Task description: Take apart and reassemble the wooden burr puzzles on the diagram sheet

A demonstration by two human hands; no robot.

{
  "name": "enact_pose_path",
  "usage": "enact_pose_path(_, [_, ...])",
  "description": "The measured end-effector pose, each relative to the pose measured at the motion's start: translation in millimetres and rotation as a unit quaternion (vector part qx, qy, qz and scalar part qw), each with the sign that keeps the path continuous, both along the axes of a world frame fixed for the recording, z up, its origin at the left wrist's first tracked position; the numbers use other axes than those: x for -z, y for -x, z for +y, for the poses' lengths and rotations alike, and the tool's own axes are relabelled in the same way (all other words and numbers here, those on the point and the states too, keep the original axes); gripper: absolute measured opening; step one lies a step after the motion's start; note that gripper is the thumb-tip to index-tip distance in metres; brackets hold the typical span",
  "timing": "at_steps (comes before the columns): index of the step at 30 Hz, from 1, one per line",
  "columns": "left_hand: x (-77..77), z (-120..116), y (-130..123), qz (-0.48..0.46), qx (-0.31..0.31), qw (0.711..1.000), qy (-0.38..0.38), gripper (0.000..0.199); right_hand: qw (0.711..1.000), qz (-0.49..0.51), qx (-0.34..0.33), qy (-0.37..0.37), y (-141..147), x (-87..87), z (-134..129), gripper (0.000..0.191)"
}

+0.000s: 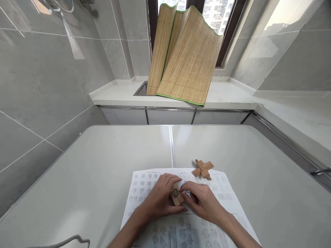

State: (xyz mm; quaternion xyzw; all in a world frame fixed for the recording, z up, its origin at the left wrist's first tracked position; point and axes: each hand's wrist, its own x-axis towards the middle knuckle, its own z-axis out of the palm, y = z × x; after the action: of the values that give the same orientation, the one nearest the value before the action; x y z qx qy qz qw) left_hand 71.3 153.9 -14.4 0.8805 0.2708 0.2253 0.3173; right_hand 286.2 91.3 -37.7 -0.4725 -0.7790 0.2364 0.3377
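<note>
A small wooden interlocking puzzle made of light brown blocks, with a dark square gap in its middle, is between my hands over the printed sheet. My left hand wraps around it from the left, fingers at the far side and thumb at the near side. At its right edge, my right hand is closed, with the index finger and thumb tips on the puzzle. Whether a separate piece is in the right fingers is hidden. A second wooden puzzle, cross-shaped, lies at the sheet's far right edge.
The sheet lies on a light table with a seam down its middle. Beyond it, a folded bamboo mat leans on a white counter before the window. A grey cable-like thing shows at the lower left.
</note>
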Motion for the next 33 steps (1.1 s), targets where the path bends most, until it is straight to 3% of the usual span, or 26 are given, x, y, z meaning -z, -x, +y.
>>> enact_pose_path(8, [3.4,11,8,0.015,-0.042,0.998,-0.038,0.047,0.999,0.000,0.028,0.016,1,2.8,-1,0.011])
enact_pose_path(16, [10.8,30,29,0.058,-0.123,0.981,-0.135,0.011,1.000,-0.008,0.026,-0.011,2,3.8,2,0.015])
enact_pose_path(25, [13.9,56,66,0.111,-0.282,0.932,-0.197,0.016,0.999,-0.013,0.029,-0.034,2,1.8,0,0.016])
enact_pose_path(33, [8.2,49,56,0.098,-0.303,0.912,-0.258,0.012,0.999,-0.014,0.030,-0.026,1,1.6,0,0.018])
